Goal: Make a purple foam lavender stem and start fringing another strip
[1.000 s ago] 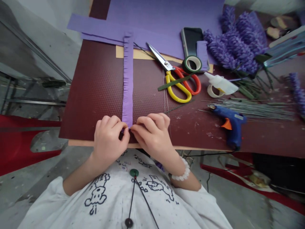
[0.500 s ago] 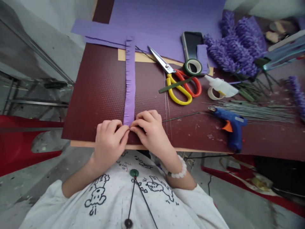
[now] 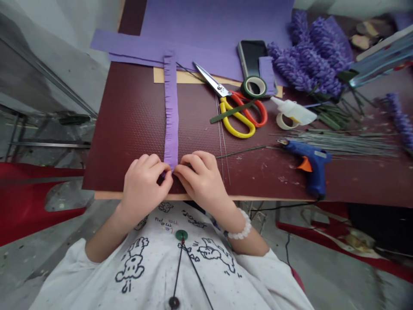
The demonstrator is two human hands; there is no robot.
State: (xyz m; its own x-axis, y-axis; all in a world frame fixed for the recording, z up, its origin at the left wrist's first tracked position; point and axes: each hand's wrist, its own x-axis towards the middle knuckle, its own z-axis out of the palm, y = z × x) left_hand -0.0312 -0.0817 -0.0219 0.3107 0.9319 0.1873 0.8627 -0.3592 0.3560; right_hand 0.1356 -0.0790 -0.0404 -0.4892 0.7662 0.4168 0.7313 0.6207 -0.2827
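Note:
A purple paper strip (image 3: 171, 112) with a fringe cut along its left edge lies lengthwise on the table, its far end over larger purple paper. My left hand (image 3: 143, 181) pinches the strip's near end between thumb and forefinger. Beside it, my right hand (image 3: 201, 176) pinches the same end from the right, fingertips almost meeting the left ones. What lies under the fingertips is mostly hidden. Right of the strip rest scissors (image 3: 222, 92) with one yellow and one red handle, a green strip across them. A roll of green floral tape (image 3: 245, 87) touches the phone (image 3: 250, 58).
Purple paper sheets (image 3: 206, 26) cover the back of the dark red table (image 3: 135, 129). To the right are purple flower stems (image 3: 309, 64), a white glue bottle (image 3: 298, 113), thin wires (image 3: 351, 143) and a blue glue gun (image 3: 311, 165). A red chair (image 3: 29, 206) stands at left.
My left fingers have shifted slightly and a small purple bit now shows at their tips. The whole view has moved a little; both hands stay at the strip's near end.

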